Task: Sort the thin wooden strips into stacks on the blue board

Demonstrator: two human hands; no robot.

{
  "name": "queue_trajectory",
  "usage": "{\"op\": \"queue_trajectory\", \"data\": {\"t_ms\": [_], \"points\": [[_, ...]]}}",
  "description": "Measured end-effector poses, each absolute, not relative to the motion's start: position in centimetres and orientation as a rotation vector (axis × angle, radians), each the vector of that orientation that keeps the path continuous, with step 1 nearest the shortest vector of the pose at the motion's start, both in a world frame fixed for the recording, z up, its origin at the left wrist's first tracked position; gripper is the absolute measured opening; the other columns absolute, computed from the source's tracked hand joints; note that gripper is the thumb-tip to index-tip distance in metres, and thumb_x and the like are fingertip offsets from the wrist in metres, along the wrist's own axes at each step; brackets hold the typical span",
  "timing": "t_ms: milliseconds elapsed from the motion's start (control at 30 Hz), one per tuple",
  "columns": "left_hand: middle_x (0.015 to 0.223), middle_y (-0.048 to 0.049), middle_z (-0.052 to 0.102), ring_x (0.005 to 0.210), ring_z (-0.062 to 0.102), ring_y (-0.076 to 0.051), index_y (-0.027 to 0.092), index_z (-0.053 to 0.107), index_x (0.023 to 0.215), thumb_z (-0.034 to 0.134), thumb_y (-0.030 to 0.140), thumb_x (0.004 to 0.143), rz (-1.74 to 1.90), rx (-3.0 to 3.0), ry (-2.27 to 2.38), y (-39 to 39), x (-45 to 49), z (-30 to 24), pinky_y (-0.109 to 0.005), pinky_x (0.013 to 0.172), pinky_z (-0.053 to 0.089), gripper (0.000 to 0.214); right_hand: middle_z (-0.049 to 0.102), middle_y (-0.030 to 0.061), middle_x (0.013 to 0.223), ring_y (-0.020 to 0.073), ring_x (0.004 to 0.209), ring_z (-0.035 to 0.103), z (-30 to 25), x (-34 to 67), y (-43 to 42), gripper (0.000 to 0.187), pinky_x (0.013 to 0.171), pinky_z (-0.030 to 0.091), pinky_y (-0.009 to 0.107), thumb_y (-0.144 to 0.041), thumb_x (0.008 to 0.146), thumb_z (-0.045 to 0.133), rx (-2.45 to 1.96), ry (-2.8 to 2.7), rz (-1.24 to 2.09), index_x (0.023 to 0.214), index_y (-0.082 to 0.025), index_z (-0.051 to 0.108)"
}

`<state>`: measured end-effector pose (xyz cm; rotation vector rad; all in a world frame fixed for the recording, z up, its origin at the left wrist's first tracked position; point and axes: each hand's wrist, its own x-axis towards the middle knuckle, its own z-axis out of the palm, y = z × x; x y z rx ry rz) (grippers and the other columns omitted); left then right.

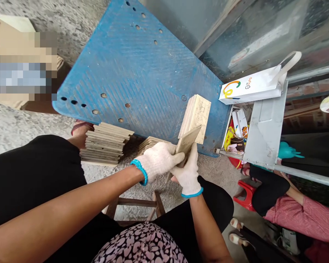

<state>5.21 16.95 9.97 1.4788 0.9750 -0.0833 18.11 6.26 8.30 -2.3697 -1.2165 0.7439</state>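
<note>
Both my hands wear white knit gloves with blue cuffs. My left hand [158, 160] is closed over the lower end of a thin wooden piece [188, 138], and my right hand [188, 171] grips the same piece from below. A bundle of similar pieces [196, 116] stands upright just behind it, leaning on a blue perforated board [137, 73]. Two flat stacks of wooden pieces lie on the ground, a taller stack [105, 143] at the left and a lower stack [150, 143] beside my left hand.
A wooden stool frame [137, 204] stands between my knees. At the right are a white paper bag [252, 87], a metal tray [265, 131] on a pipe, a red stool [245, 195] and another seated person [285, 204]. A cardboard box [16, 65] sits far left.
</note>
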Motion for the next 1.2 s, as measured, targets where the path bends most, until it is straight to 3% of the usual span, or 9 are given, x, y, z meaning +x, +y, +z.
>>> {"op": "queue_trajectory", "data": {"t_ms": [133,300,367,467,567,767,1200], "points": [[0.078,0.0007,0.069,0.072,0.06,-0.014,0.019,0.071,0.086,0.051,0.049,0.084,0.073,1.331,0.887,17.1,5.5,9.9,-0.022,0.06,0.044,0.036,0.041,0.0151,0.147,0.0336,0.132,0.045,8.2,18.4,7.1,0.113,0.107,0.042,0.045,-0.045,0.056,0.08,-2.3,-1.193,0.749,0.15,-0.018,0.025],[0.09,-0.0005,0.069,0.08,0.061,-0.015,0.021,0.066,0.1,0.045,0.052,0.088,0.154,1.42,0.756,16.8,5.7,9.7,-0.024,0.071,0.045,0.04,0.063,0.0102,0.123,0.0267,0.109,0.063,7.9,21.6,9.5,0.086,0.094,0.052,0.042,-0.051,0.068,0.067,-2.123,-0.937,0.912,0.142,-0.017,0.037],[0.092,-0.0006,0.069,0.082,0.061,-0.016,0.023,0.064,0.101,0.043,0.051,0.088,0.078,1.497,0.816,16.6,5.7,9.4,-0.025,0.071,0.044,0.037,0.061,0.0123,0.126,0.0284,0.113,0.061,8.2,23.6,11.5,0.089,0.098,0.049,0.043,-0.054,0.066,0.069,-2.27,-0.921,0.846,0.14,-0.016,0.039],[0.086,-0.0002,0.067,0.078,0.061,-0.017,0.024,0.062,0.09,0.043,0.043,0.087,-0.068,1.598,0.927,16.5,5.8,8.6,-0.025,0.065,0.04,0.027,0.051,0.019,0.136,0.0351,0.125,0.051,8.6,26.2,15.2,0.108,0.107,0.039,0.049,-0.059,0.055,0.076,-2.6,-0.962,0.642,0.144,-0.012,0.036],[0.083,0.0,0.066,0.077,0.061,-0.017,0.025,0.061,0.089,0.043,0.04,0.087,-0.103,1.653,0.965,16.5,5.8,8.2,-0.025,0.063,0.038,0.023,0.048,0.0243,0.136,0.0391,0.125,0.048,8.3,27.8,18.9,0.115,0.105,0.04,0.051,-0.062,0.053,0.077,-2.802,-0.967,0.573,0.145,-0.009,0.032],[0.083,-0.0011,0.067,0.08,0.062,-0.017,0.025,0.063,0.093,0.044,0.036,0.087,-0.077,1.674,0.951,16.7,5.8,8.3,-0.026,0.067,0.039,0.023,0.048,0.0278,0.13,0.0388,0.119,0.053,6.2,28.6,23.3,0.111,0.097,0.047,0.048,-0.063,0.055,0.075,-2.993,-0.952,0.538,0.141,-0.007,0.033],[0.093,-0.0035,0.069,0.086,0.063,-0.02,0.023,0.064,0.093,0.045,0.038,0.085,-0.11,1.639,0.945,16.4,5.3,7.8,-0.028,0.071,0.04,0.026,0.05,0.0274,0.128,0.0383,0.118,0.053,3.4,29.2,24.9,0.107,0.094,0.047,0.05,-0.068,0.061,0.068,-3.075,-1.012,0.56,0.141,-0.007,0.034]]}}
